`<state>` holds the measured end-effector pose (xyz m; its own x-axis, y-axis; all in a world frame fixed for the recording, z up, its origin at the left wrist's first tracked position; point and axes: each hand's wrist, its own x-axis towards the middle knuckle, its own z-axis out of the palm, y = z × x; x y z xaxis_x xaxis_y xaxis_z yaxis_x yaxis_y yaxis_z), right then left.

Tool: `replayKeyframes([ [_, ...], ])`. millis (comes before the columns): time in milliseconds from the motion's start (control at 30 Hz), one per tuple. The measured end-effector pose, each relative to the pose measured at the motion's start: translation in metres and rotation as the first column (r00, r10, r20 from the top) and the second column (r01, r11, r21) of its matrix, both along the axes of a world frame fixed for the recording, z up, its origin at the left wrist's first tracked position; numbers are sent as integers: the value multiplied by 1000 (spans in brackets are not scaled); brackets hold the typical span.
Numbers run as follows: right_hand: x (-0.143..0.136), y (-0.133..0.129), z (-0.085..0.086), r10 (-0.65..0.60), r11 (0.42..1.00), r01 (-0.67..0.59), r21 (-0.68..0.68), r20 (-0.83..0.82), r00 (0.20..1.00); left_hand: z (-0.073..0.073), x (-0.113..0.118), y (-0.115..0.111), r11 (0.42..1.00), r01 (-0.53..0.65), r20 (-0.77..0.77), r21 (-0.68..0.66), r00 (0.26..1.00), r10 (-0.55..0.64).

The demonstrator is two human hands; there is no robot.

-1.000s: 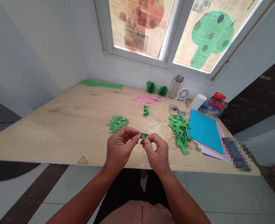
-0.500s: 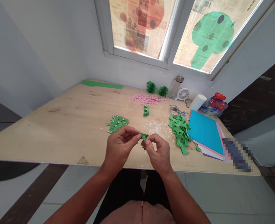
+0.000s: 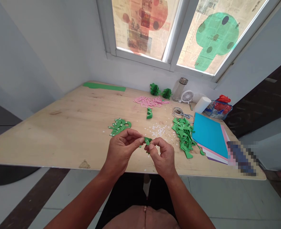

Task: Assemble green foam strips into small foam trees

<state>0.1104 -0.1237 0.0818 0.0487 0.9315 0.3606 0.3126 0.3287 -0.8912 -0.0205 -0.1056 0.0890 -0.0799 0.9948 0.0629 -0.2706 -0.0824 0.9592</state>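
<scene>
Pale wood surface (image 3: 64, 127) is the biggest thing in reach; clock centred on the green piece between the hands. Its near edge runs across at 6 o'clock, close by. Should both grips slip, the piece could tumble over that edge to the floor (image 3: 216, 203).

Green scrap heap (image 3: 184, 138) at 3 o'clock, just beyond the right hand. Colour matches the piece, so one dropped that way could be lost among the offcuts. White bits (image 3: 160, 129) scattered at 1 to 2 o'clock; a low sweep of the right hand could spread them further. Whether they are sticky, cannot tell.

Left hand (image 3: 121, 151) sits between 8 and 9 o'clock, grip closed down to a thumb-and-fingertip pinch on the piece's left end. Right hand (image 3: 163, 156), between 4 and 5, pinches the other end likewise, no gap showing at the tips. Small green piece (image 3: 147, 141) bridges the two grips and looks bent or folded. Uneven pulling could crease or tear it, I judge; the fingers mask most of its outline.
</scene>
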Motion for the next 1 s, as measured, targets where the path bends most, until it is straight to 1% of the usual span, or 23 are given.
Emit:
replayKeyframes([
  [400, 1, -1, 0, 22, 1000, -22, 0, -28, 999, 0, -2, 2, 997, 67, 118, -46, 991, -61],
  [567, 3, -1, -2, 38, 999, -38, 16, -28, 999, 0, -2, 3, 993, 96, 136, -61, 987, -87],
  [767, 3, -1, -2, 51, 998, -50, 38, -28, 998, 3, -3, 4, 987, 125, 169, -101, 980, -107],
  [1000, 4, -2, -5, 77, 997, -72, 42, -108, 991, 5, -6, 5, 982, 144, 199, -123, 973, -118],
])
